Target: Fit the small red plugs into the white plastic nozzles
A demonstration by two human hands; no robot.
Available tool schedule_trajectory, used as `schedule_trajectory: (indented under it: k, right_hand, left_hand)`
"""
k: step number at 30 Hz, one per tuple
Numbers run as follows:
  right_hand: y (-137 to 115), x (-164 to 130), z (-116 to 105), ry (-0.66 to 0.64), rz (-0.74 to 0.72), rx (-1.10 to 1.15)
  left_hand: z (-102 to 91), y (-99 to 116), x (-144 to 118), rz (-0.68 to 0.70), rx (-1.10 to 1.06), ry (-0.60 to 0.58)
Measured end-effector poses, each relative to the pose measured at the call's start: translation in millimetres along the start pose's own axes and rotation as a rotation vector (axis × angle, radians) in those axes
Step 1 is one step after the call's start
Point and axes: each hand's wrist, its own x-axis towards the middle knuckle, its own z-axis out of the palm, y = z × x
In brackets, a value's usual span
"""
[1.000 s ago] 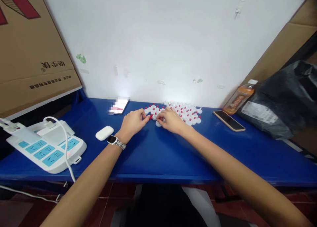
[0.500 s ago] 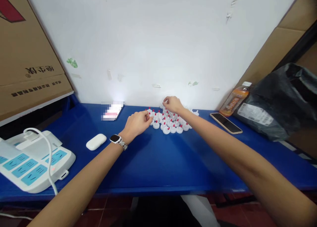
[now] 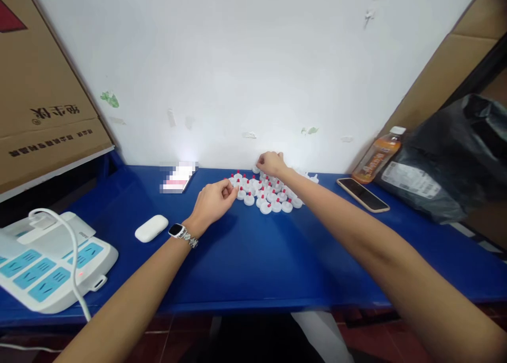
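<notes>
A cluster of white plastic nozzle caps (image 3: 276, 206), many with small red tips, lies on the blue table (image 3: 253, 257) close to the wall. At its left edge is my left hand (image 3: 216, 200), thumb and fingers pinched together; what they hold, if anything, is hidden. It wears a watch (image 3: 182, 232) on a metal band. My right hand (image 3: 272, 164) reaches to the back of the cluster, its fingers closed on a white cap (image 3: 255, 169) by the wall. My right hand and forearm cover some of the caps behind them.
To the left are a white power strip (image 3: 59, 268) with a cable, a white earbud case (image 3: 151, 228) and a partly pixelated phone (image 3: 180, 178). Another phone (image 3: 363, 195), an orange drink bottle (image 3: 376, 157) and a black plastic bag (image 3: 439, 167) sit right. Cardboard (image 3: 51, 77) stands at the left.
My left hand has drawn slightly left, away from the caps. The right hand has shifted slightly left at the back of the cluster, still pinched. The view has tilted slightly.
</notes>
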Motion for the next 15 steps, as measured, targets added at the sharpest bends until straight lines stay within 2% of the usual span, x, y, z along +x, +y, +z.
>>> schedule_trajectory:
  k: [3,7,11,15]
  right_hand:
    - [-3.2,-7.0,1.2,-0.015,0.009,0.015]
    - [-8.9,-10.7,2.2,0.026,0.013,0.023]
    - [-9.9,-5.7,3.2,0.057,0.054,0.019]
    - [-14.4,2.8,7.8,0.02,0.022,0.01]
  left_hand:
    - [1.0,2.2,-2.7,0.015,0.012,0.001]
    - [-0.8,2.1,-5.8,0.021,0.009,0.017]
    - [-0.2,-0.2,-4.6,0.017,-0.024,0.014]
    - [2.4,-1.2,-3.5,0.032,-0.047,-0.012]
